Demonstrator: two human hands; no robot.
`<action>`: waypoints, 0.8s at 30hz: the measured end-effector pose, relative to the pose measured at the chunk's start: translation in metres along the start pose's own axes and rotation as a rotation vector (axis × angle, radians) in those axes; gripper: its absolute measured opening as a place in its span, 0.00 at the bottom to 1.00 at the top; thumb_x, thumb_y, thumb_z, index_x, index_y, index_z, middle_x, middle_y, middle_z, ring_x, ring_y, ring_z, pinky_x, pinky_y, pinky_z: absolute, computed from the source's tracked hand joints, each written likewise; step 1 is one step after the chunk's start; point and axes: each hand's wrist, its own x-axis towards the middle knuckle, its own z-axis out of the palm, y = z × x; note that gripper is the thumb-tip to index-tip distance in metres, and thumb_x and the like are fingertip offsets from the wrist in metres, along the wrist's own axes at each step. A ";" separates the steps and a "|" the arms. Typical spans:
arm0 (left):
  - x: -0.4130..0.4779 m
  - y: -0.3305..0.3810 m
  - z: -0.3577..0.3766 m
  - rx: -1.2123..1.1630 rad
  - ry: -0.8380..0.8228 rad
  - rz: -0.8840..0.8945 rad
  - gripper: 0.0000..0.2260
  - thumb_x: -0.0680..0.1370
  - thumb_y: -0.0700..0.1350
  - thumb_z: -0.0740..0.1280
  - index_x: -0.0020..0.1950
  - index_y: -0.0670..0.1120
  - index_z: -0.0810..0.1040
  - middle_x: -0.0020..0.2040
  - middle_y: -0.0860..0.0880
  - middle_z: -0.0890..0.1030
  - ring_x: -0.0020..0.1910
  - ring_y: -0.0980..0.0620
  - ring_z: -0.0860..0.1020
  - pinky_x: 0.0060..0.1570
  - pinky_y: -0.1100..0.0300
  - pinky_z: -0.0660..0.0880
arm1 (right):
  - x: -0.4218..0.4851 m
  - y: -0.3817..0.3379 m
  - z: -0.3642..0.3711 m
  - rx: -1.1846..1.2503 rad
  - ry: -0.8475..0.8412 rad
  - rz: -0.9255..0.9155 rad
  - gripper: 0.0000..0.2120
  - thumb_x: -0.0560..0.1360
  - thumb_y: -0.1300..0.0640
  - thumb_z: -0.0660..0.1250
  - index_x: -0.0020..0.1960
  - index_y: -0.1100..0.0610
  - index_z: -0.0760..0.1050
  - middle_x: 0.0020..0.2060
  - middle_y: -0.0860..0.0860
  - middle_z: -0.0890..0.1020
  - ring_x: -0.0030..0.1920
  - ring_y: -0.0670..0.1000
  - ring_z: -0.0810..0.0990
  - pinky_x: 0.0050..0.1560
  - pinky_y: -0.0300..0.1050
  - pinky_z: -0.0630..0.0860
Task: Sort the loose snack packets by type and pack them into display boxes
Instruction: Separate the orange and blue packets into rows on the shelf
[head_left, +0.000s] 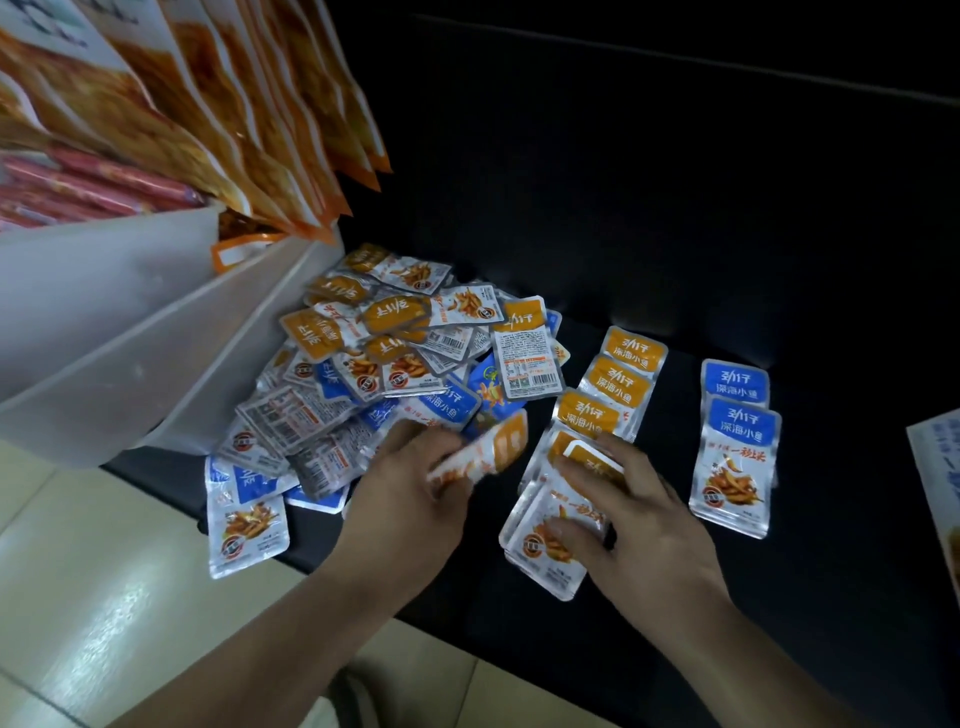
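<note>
A loose heap of small orange and blue snack packets (384, 358) lies on a black surface (675, 234). My left hand (410, 493) pinches one orange packet (488, 452), blurred, lifted just off the heap's near edge. To the right runs an overlapping row of orange packets (618, 384). My right hand (639, 519) rests with straight fingers on the nearest orange packet of that row (545, 540). Further right, a short stack of blue packets (737, 457) lies face up.
White shelf bins (130, 322) stand at the left, with large orange bags (218, 104) hanging above and red sausages (88, 182) behind. A printed box edge (935, 483) shows at the far right. Pale floor tiles (104, 597) lie below the black surface's near edge.
</note>
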 end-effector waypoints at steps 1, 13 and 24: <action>0.002 0.005 -0.009 -0.063 -0.007 -0.009 0.13 0.77 0.40 0.73 0.52 0.58 0.80 0.46 0.58 0.79 0.40 0.56 0.79 0.34 0.60 0.75 | -0.002 -0.002 0.000 0.086 0.024 0.007 0.25 0.75 0.39 0.69 0.70 0.42 0.77 0.77 0.43 0.66 0.71 0.51 0.75 0.50 0.50 0.84; 0.010 0.065 -0.038 -0.321 -0.361 0.079 0.24 0.74 0.38 0.77 0.65 0.58 0.76 0.51 0.61 0.84 0.47 0.62 0.84 0.44 0.67 0.80 | 0.016 -0.063 -0.062 0.697 -0.262 0.264 0.21 0.77 0.60 0.74 0.63 0.39 0.78 0.48 0.41 0.87 0.50 0.42 0.86 0.53 0.43 0.82; -0.006 -0.034 -0.004 0.591 -0.024 0.131 0.33 0.68 0.57 0.80 0.69 0.45 0.78 0.69 0.46 0.79 0.66 0.39 0.77 0.61 0.40 0.76 | 0.000 -0.046 -0.036 0.186 -0.213 0.679 0.21 0.73 0.35 0.72 0.34 0.52 0.78 0.29 0.44 0.83 0.31 0.43 0.82 0.33 0.45 0.78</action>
